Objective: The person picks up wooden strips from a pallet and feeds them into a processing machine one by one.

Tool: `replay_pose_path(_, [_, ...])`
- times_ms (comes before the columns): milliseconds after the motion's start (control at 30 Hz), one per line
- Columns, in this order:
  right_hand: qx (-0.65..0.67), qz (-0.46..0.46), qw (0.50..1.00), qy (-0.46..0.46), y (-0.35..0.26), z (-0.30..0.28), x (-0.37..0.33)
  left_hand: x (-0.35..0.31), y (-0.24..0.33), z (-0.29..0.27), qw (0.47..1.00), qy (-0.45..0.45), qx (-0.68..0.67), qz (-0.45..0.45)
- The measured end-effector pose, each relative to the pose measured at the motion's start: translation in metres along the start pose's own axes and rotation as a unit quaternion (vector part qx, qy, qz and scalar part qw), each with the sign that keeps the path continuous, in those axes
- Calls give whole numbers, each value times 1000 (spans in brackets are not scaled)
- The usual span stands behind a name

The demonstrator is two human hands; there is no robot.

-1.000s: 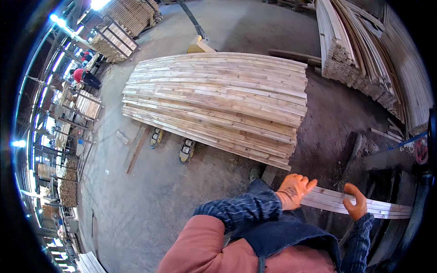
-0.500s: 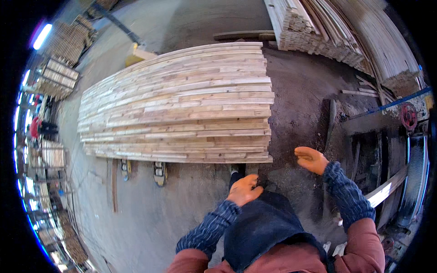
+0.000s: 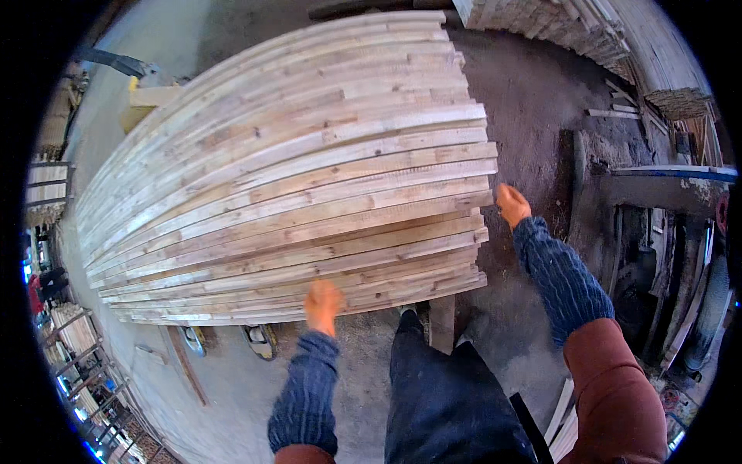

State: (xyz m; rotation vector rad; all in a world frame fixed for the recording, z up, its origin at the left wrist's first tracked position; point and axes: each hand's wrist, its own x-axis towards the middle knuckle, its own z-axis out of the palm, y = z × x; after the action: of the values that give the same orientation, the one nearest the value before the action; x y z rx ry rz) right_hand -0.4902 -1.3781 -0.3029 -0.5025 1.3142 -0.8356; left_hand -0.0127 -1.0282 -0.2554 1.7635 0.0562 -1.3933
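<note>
A large stack of pale, planed boards (image 3: 309, 185) lies in front of me, its uneven right ends jutting out to different lengths. My left hand (image 3: 322, 305), in an orange glove, is at the stack's near long edge, over the lowest boards. Motion smears its fingers, so whether it touches the wood is unclear. My right hand (image 3: 512, 205), also orange-gloved, is just off the right ends of the boards with its fingers toward them. It looks loosely open and nothing shows in it; contact with the boards cannot be made out.
Pallet-jack-like wheeled feet (image 3: 260, 342) poke out under the stack's near side, beside a thin wooden strip (image 3: 185, 363) on the floor. A machine frame with a blue-edged rail (image 3: 672, 172) stands at right. More stacked lumber (image 3: 541, 19) is at the far right.
I have come nearer the stack, which fills more of the view. My left hand has moved left to its near edge, and my right hand forward to the board ends.
</note>
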Motion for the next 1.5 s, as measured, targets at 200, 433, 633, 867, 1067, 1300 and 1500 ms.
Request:
replay_pose_path(200, [-193,79,973,101,10,86,34,114,98,4,955,77,-285,-41])
replay_pose_path(433, [-596,-106,795,-40,65,-50,89,141,116,34,946,135,-282,-89])
replay_pose_path(633, [-144,55,984,87,23,68,17,119,116,29,914,159,-367,-72])
replay_pose_path(867, [-366,-86,924,-73,17,13,-7,105,116,37,908,51,-413,-38])
replay_pose_path(1067, [-772,-96,581,-237,-72,135,-51,39,56,8,963,139,119,198])
replay_pose_path(1300, [-428,158,651,-607,49,339,-198,-120,-2,99,897,-230,329,186])
replay_pose_path(1500, [-537,175,606,-560,17,295,-274,-228,34,101,857,-429,286,13])
